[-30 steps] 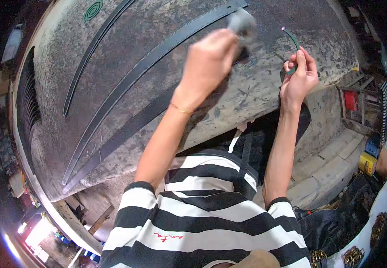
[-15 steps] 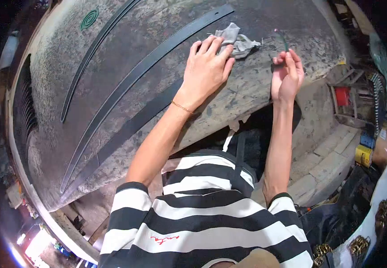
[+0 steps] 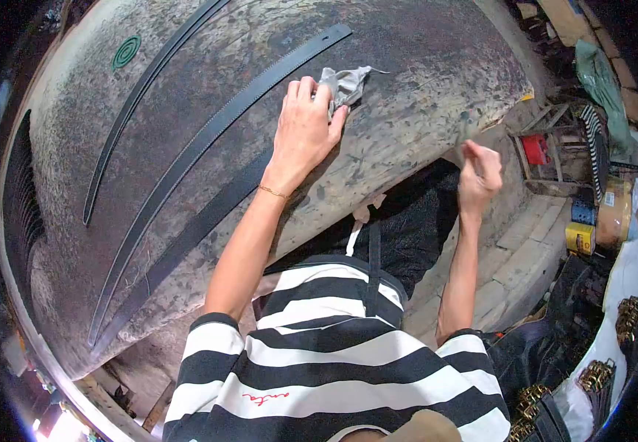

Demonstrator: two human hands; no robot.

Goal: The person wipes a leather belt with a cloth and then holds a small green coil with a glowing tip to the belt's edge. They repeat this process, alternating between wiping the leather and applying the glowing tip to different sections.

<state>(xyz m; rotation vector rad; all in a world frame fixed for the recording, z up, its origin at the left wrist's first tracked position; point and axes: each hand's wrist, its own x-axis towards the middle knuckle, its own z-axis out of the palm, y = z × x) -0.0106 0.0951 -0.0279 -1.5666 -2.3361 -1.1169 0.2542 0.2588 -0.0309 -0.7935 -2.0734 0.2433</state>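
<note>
My left hand (image 3: 306,129) is closed on a crumpled grey rag (image 3: 347,85), its fingers curled over the cloth's left side. The rag rests on the worn, stained work surface (image 3: 400,110). Beneath my left wrist runs a dark leather strap (image 3: 194,228). Beyond it lies a stitched leather belt strap (image 3: 219,121) with a hole near its squared end. My right hand (image 3: 481,177) is pinched shut off the surface's front edge. A thin green stick (image 3: 464,125), smeared by motion, rises from its fingers; it resembles a piece of mosquito coil.
Another dark strap (image 3: 138,96) lies farther left, beside a green spiral coil (image 3: 127,52). At right are a wooden stool frame (image 3: 551,166) with a red item, a yellow tin (image 3: 580,238), and belts with brass-coloured buckles (image 3: 531,405).
My left hand has closed more tightly around the rag, which is now bunched up. My right hand has dropped toward me, its fingers curled in, with the green stick blurred. The whole view has shifted.
</note>
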